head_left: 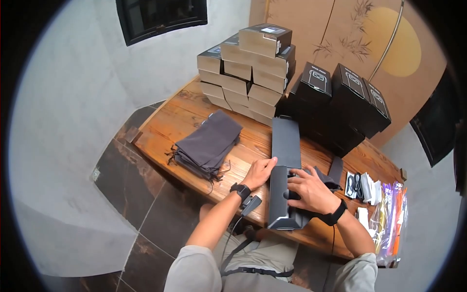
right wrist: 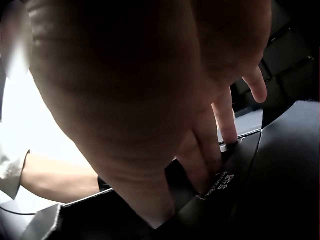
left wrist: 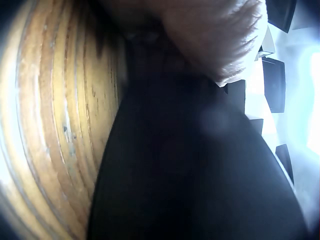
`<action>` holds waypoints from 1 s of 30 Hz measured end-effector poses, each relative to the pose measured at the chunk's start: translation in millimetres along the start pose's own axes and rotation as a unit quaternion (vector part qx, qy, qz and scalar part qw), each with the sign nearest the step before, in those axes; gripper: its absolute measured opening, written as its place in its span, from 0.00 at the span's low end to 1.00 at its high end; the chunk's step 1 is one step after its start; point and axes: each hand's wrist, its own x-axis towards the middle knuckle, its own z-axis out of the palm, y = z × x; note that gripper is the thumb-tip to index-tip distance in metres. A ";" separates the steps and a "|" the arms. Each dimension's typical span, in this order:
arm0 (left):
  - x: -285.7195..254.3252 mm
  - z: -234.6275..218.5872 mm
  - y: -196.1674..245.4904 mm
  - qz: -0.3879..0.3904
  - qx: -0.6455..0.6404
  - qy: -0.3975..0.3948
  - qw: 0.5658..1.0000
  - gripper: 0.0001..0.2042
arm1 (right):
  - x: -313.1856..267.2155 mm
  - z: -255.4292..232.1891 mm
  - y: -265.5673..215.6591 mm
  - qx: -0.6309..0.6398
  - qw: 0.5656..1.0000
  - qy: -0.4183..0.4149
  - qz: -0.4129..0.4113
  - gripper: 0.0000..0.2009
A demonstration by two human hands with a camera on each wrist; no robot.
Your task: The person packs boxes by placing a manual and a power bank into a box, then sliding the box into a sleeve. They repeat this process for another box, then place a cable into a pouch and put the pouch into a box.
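An open black box (head_left: 278, 194) lies near the table's front edge, its long lid flap (head_left: 286, 141) extended away from the person. At the box's far left corner the left hand (head_left: 260, 173) grips the side, thumb on the edge; the left wrist view shows the palm (left wrist: 220, 40) against a dark surface (left wrist: 190, 165). Inside the box are the fingers of the right hand (head_left: 311, 192), spread and pointing down. In the right wrist view the right hand (right wrist: 150, 110) touches a black inner part with small white print (right wrist: 227, 182); its fingertips are partly hidden.
Dark drawstring pouches (head_left: 209, 143) are stacked on the left of the wooden table (head_left: 163, 124). Behind stand piled brown-sided boxes (head_left: 258, 68) and black boxes (head_left: 340, 112). At right lie coiled cables (head_left: 358, 185), white packets (head_left: 372, 191) and colourful plastic-wrapped strips (head_left: 391, 219).
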 end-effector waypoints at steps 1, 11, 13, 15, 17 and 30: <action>0.5 0.0 -0.4 -0.001 -0.001 0.001 1.000 0.25 | 1.8 -4.2 -3.3 0.054 0.998 0.000 0.027 0.18; 1.9 -0.3 -1.9 0.005 -0.021 0.006 1.000 0.24 | 6.1 12.1 -4.2 0.104 0.993 -0.041 -0.031 0.13; 1.9 -1.5 -3.9 0.010 -0.004 0.003 1.000 0.25 | 6.5 14.3 -2.6 0.089 0.995 -0.043 -0.030 0.14; 0.8 -0.8 -4.2 0.001 -0.011 0.002 1.000 0.25 | 5.2 16.5 -1.7 0.063 0.995 -0.075 -0.018 0.15; 0.7 -0.6 -1.1 -0.002 -0.011 -0.002 1.000 0.25 | 9.5 17.1 -2.8 0.023 0.991 -0.135 0.001 0.17; -0.1 -1.9 -1.1 0.007 -0.002 0.009 1.000 0.24 | 9.9 38.2 -20.6 -0.098 0.991 -0.086 0.040 0.18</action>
